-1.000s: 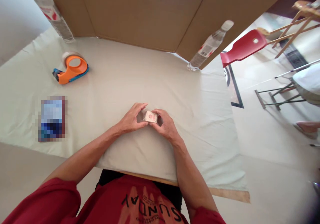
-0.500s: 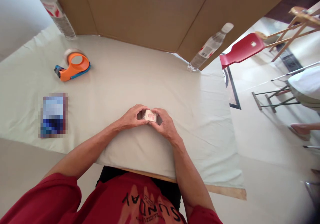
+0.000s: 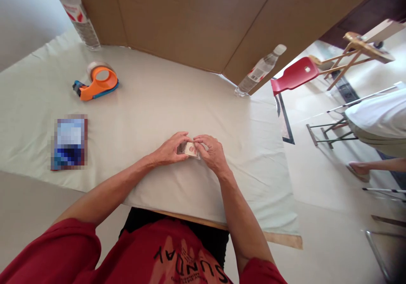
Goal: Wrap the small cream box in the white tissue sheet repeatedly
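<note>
A small pale box with red print (image 3: 191,149) is between my two hands, low over the cloth near the front of the table. Clear, shiny film seems to show along its edge. My left hand (image 3: 174,149) grips its left end, thumb and fingers closed about it. From the other side, my right hand (image 3: 212,152) pinches at the upper right corner with thumb and forefinger. The fingers cover part of the box, so its exact kind cannot be made out.
An orange tape dispenser (image 3: 100,83) and a blurred blue packet (image 3: 69,142) lie at left on the cloth-covered table (image 3: 152,93). Two water bottles (image 3: 78,15) (image 3: 260,71) stand by a cardboard panel (image 3: 190,21). Beyond the right edge are a red chair (image 3: 296,75) and a seated person (image 3: 380,119).
My right hand has shifted from holding the box's right side to pinching its upper corner. My left hand keeps its hold. The view has turned slightly toward the right.
</note>
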`<state>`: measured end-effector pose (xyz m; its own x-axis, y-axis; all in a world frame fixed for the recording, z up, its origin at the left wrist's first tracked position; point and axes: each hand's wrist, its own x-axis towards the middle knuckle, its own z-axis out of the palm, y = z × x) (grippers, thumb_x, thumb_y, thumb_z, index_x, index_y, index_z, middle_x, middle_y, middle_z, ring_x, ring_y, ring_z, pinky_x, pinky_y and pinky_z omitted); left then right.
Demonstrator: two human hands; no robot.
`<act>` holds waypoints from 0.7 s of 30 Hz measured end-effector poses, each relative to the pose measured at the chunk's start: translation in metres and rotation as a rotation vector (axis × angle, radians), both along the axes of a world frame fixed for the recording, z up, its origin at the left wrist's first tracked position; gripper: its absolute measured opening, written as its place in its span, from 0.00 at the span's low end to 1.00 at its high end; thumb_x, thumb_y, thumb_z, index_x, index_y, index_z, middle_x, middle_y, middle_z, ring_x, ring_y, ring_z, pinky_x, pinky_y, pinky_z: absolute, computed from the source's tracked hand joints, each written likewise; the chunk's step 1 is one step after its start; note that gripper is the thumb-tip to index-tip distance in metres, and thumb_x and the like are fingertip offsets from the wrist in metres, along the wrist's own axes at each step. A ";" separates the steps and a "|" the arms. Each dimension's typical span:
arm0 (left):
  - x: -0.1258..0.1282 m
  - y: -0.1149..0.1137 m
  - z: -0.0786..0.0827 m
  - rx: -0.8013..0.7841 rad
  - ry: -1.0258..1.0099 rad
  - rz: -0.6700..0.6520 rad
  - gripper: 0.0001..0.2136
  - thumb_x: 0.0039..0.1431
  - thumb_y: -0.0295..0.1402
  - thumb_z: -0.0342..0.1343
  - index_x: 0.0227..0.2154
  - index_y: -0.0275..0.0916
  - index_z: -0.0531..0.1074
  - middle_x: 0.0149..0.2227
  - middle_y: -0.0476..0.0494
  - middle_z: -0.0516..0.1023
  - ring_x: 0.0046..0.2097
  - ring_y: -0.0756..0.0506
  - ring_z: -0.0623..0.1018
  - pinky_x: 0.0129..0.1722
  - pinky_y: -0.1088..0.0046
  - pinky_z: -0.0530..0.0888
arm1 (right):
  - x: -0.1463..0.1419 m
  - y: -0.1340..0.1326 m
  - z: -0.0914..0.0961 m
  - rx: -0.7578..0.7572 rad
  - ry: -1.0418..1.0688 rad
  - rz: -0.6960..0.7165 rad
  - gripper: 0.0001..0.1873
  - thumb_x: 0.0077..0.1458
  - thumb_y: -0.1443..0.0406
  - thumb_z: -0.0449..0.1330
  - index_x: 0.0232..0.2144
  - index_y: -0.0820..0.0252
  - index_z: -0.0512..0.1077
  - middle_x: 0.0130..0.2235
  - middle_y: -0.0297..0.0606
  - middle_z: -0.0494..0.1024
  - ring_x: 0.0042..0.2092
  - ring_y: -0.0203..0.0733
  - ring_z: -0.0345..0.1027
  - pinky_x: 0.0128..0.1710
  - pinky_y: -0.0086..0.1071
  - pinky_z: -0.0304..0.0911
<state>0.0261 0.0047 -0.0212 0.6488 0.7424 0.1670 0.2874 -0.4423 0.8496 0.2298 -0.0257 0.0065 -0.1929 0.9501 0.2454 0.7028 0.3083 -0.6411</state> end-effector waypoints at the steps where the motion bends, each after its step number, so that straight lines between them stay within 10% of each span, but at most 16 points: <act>1: 0.000 0.000 -0.001 0.004 -0.005 -0.001 0.22 0.53 0.31 0.59 0.53 0.39 0.69 0.62 0.32 0.66 0.67 0.34 0.62 0.63 0.55 0.65 | -0.002 0.002 0.000 -0.002 0.002 -0.013 0.09 0.61 0.63 0.55 0.35 0.54 0.76 0.42 0.40 0.82 0.47 0.47 0.75 0.51 0.43 0.63; 17: 0.003 0.002 -0.006 -0.194 -0.192 0.133 0.48 0.51 0.38 0.65 0.71 0.41 0.44 0.71 0.32 0.52 0.68 0.31 0.59 0.66 0.52 0.60 | -0.016 0.067 0.028 -0.067 0.357 -0.073 0.09 0.57 0.60 0.58 0.28 0.58 0.73 0.29 0.32 0.75 0.32 0.36 0.65 0.37 0.32 0.62; 21: 0.004 0.003 -0.008 -0.335 -0.336 0.144 0.48 0.54 0.44 0.64 0.70 0.37 0.41 0.64 0.28 0.62 0.62 0.33 0.68 0.63 0.51 0.63 | -0.009 0.088 0.020 -0.109 0.477 -0.122 0.09 0.55 0.59 0.58 0.27 0.57 0.70 0.25 0.30 0.70 0.28 0.34 0.60 0.31 0.31 0.59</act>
